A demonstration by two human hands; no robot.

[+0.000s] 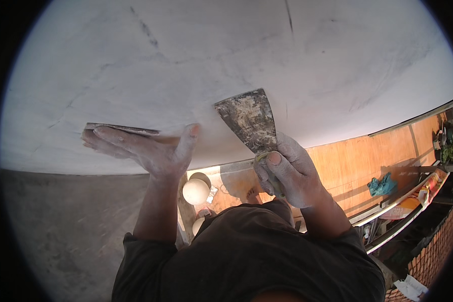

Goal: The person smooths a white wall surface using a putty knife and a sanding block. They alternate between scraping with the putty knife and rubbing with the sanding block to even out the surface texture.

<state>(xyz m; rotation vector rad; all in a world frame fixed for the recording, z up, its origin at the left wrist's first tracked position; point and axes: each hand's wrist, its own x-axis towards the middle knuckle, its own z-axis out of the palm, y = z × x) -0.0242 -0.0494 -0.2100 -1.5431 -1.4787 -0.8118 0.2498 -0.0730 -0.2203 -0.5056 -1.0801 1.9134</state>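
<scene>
White dust coats both my hands. My right hand [294, 173] is closed round the handle of a putty knife [249, 118]. The knife's wide metal blade points up and to the left, crusted with dried, pale filler. My left hand [153, 151] is raised with its fingers stretched out and the thumb apart. Along those fingers lies a thin, flat, dark piece [123, 129], its edge toward me, held between them and the white plastered surface [186, 75]. Sandpaper is possible, but its face is hidden. Grey smudges and dark streaks mark the plaster.
Below, a pale round bucket [196, 192] stands on the sunlit tan floor [357, 156], with another round pale thing near it. Right of me run long rails [397, 226], with a teal plastic bag [382, 185] nearby. A grey wall [70, 226] fills the lower left.
</scene>
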